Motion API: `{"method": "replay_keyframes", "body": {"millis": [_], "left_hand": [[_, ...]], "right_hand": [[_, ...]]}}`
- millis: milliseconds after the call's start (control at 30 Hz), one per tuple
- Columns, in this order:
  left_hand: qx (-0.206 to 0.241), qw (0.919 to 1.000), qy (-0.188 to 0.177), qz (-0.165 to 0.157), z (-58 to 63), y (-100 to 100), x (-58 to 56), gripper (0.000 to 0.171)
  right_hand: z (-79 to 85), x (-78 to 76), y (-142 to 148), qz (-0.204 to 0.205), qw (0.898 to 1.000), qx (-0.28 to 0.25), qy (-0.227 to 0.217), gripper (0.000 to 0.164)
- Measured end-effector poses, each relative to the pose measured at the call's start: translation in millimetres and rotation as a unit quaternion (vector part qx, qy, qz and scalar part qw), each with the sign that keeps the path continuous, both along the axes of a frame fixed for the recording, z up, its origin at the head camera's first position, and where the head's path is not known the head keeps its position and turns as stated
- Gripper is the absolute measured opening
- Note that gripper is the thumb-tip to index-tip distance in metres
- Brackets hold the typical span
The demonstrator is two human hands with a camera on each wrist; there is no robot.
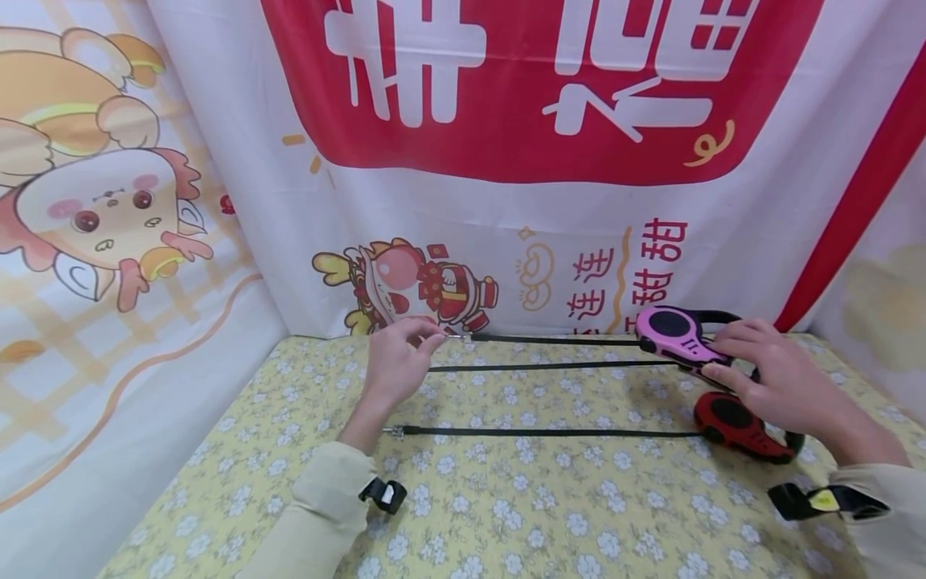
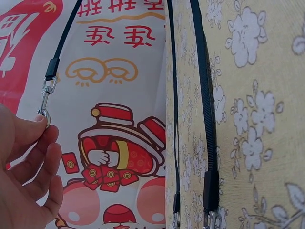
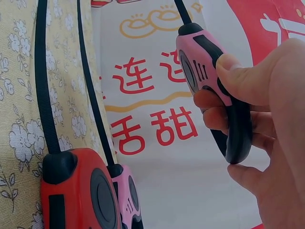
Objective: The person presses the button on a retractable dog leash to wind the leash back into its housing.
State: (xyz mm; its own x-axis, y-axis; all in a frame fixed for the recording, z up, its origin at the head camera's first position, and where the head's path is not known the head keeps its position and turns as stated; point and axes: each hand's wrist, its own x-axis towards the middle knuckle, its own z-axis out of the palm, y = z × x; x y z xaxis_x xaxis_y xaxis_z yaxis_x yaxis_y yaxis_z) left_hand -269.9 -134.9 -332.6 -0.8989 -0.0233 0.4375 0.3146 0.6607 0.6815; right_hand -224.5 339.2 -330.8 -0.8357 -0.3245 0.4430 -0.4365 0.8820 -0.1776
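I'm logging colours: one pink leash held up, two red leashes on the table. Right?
Not two red: the right wrist view shows one red leash and one pink leash on the table. The held leash is pink, as you say.

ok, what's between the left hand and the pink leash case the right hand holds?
A metal clip, pinched by the left hand, then a black strap running to the pink case; see head view.

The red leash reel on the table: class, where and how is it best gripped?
Probably by the black handle of the red leash reel, from the person's right: the handle points that way, while the strap runs out leftward from the opposite end.
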Motion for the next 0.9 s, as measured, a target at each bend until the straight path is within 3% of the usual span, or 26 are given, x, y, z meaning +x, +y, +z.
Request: {"method": "replay_keyframes", "body": {"millis": [900], "left_hand": [[-0.001, 0.9999, -0.002, -0.010, 0.2, 0.5, 2.1, 0.011]], "right_hand": [[1.5, 0.4, -2.6, -0.004, 1.000, -0.006, -0.001, 0.042]]}}
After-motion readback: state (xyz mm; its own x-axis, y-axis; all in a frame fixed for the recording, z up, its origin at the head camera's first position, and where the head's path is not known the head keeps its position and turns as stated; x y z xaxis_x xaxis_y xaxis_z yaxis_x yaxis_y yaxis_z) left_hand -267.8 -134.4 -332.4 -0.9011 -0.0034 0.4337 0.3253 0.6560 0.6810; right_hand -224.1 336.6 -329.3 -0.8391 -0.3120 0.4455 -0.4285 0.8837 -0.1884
